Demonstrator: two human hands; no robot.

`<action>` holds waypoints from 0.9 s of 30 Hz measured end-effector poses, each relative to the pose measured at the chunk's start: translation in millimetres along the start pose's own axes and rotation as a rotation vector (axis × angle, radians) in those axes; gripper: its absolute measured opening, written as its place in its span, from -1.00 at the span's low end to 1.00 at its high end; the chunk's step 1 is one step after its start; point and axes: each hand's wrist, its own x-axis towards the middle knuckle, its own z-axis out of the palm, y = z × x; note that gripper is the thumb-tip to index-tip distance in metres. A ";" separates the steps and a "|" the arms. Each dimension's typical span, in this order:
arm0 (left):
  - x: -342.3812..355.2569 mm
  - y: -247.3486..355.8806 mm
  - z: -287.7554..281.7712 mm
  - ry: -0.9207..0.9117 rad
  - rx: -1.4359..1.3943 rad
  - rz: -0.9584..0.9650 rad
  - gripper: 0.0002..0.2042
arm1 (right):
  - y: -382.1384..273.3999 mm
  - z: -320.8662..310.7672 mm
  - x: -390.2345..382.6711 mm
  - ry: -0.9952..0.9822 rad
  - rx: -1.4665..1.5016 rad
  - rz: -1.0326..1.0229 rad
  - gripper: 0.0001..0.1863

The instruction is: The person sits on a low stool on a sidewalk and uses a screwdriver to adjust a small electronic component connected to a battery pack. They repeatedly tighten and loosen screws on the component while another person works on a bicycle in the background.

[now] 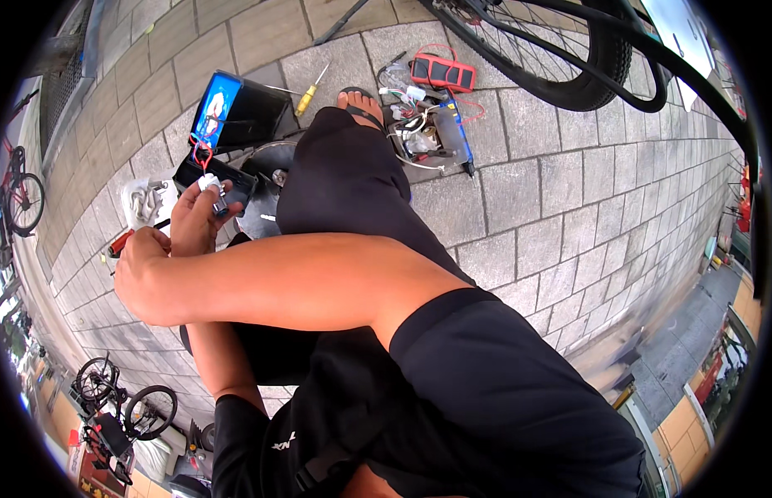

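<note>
My left hand point(193, 217) pinches a small white plug-like piece point(208, 181) with red wires running up from it. A grey-blue part shows between its fingers. My right forearm crosses over the left one, and my right hand point(147, 278) is curled closed beside the left wrist; what its fingers hold is hidden. A red-handled tool point(120, 243) shows right against the right hand's knuckles; I cannot tell if it is gripped. Beyond the left hand stands an opened black case point(257, 116) with a blue-labelled face point(217, 108), joined to the red wires.
A yellow-handled screwdriver point(305, 101) lies beyond the case. Right of my foot point(359, 106) sits a box of wires and parts point(427, 137), with a red meter point(442, 73) behind it. A bicycle wheel point(606, 66) stands at the far right. White gloves point(143, 203) lie at left.
</note>
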 end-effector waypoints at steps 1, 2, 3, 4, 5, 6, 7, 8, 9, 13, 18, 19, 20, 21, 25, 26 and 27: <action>1.4 0.9 0.7 -0.024 -0.013 -0.005 -0.76 | 0.1 0.2 -0.9 0.015 0.003 0.000 -0.77; 4.0 0.6 -1.2 -0.048 -0.027 -0.010 -0.77 | 0.6 -0.4 -1.9 0.029 0.008 0.001 -0.77; 6.6 -0.6 -3.9 -0.071 -0.040 -0.017 -0.78 | -0.1 0.3 -1.2 0.040 0.012 0.001 -0.77; 7.5 -2.6 -5.5 -0.078 -0.069 -0.015 -0.78 | -0.6 1.0 -1.1 0.050 0.015 -0.003 -0.78; 7.6 -4.7 -7.0 -0.084 -0.099 -0.013 -0.78 | -0.8 1.1 -1.6 0.060 0.024 -0.005 -0.78; 7.2 -4.9 -7.5 -0.091 -0.127 -0.011 -0.78 | -0.3 1.3 -2.0 0.069 0.027 -0.005 -0.78; 5.7 -3.2 -7.5 -0.082 -0.145 -0.023 -0.78 | -0.1 1.0 -2.1 0.077 0.029 -0.006 -0.79; 4.0 -0.8 -7.1 -0.073 -0.162 -0.035 -0.79 | 0.6 0.6 -2.6 0.086 0.036 -0.004 -0.79; 2.6 0.9 -7.9 -0.061 -0.181 -0.046 -0.79 | 0.4 0.7 -3.9 0.094 0.039 -0.006 -0.79; 11.9 1.6 -20.9 -0.147 -0.292 -0.134 -0.78 | 2.3 -2.1 -8.1 0.125 0.053 -0.010 -0.81; 9.0 8.5 -17.4 -0.197 -0.374 -0.166 -0.75 | 4.7 -2.6 -8.9 0.156 0.071 -0.007 -0.82; 8.9 9.2 -17.4 -0.203 -0.369 -0.167 -0.75 | 4.7 -2.9 -9.1 0.160 0.078 -0.006 -0.82; 9.2 9.6 -17.8 -0.208 -0.363 -0.169 -0.75 | 5.4 -3.1 -9.3 0.166 0.078 -0.006 -0.83; 9.2 9.3 -18.1 -0.214 -0.359 -0.171 -0.75 | 5.8 -3.4 -9.1 0.170 0.081 -0.005 -0.83; 12.0 10.0 -17.9 -0.201 -0.328 -0.188 -0.78 | 7.3 -3.9 -8.3 0.190 0.087 0.000 -0.84; 11.8 11.4 -17.6 -0.190 -0.317 -0.196 -0.78 | 8.6 -4.5 -7.7 0.194 0.089 0.002 -0.85; 11.7 12.2 -17.1 -0.179 -0.306 -0.203 -0.79 | 8.3 -4.7 -6.7 0.197 0.085 0.001 -0.85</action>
